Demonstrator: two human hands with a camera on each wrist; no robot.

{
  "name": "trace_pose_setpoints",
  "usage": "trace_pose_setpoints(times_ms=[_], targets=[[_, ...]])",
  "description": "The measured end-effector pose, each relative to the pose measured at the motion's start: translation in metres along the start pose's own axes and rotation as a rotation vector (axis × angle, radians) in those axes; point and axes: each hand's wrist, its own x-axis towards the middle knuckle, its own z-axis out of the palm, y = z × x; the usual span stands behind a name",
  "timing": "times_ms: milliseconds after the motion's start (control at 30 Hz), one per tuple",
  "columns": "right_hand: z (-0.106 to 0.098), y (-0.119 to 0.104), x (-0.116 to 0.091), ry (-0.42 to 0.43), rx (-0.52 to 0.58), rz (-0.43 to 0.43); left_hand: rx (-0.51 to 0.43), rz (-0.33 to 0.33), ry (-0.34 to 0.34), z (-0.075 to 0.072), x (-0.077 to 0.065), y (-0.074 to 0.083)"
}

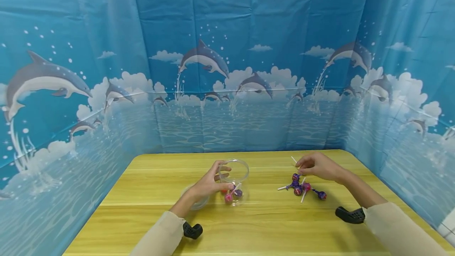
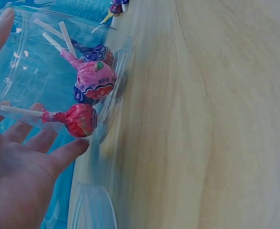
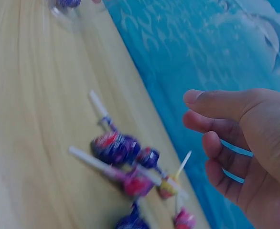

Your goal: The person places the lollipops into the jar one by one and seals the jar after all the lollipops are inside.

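Note:
A clear plastic jar [image 1: 246, 168] stands on the table with several wrapped lollipops inside. My left hand [image 1: 209, 183] holds the jar from its left side, fingers round the back and thumb at the front. In the left wrist view, a red lollipop [image 2: 81, 120] and a pink one [image 2: 97, 78] lie against the jar's wall, with dark blue ones behind. Over a loose pile of lollipops [image 1: 298, 190] hovers my right hand [image 1: 321, 166], fingers loosely bent. The right wrist view shows nothing between thumb and fingers, with a yellow lollipop [image 3: 167, 187] below them.
A round clear lid [image 1: 199, 204] lies on the table under my left wrist. The wooden table [image 1: 263, 228] meets a blue dolphin-print curtain [image 1: 249, 125] at its back and sides. One dark blue lollipop [image 1: 321, 195] lies at the right of the pile.

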Motion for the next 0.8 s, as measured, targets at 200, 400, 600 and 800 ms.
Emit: trace_pose_setpoints(times_ms=[200,400,600,800], targets=[[0.005,0.026,-0.012,0.015,0.02,0.019,-0.011,-0.009,0.001,0.0,0.0,0.001],[0.012,0.05,-0.02,0.054,0.021,0.062,-0.004,-0.008,0.003,0.0,-0.001,-0.002],[0.023,0.066,-0.025,0.117,-0.128,0.104,0.006,-0.006,0.0,-0.001,-0.001,-0.004],[0.029,0.065,-0.025,0.137,-0.248,0.09,-0.01,0.0,-0.006,0.0,-0.001,-0.001]])
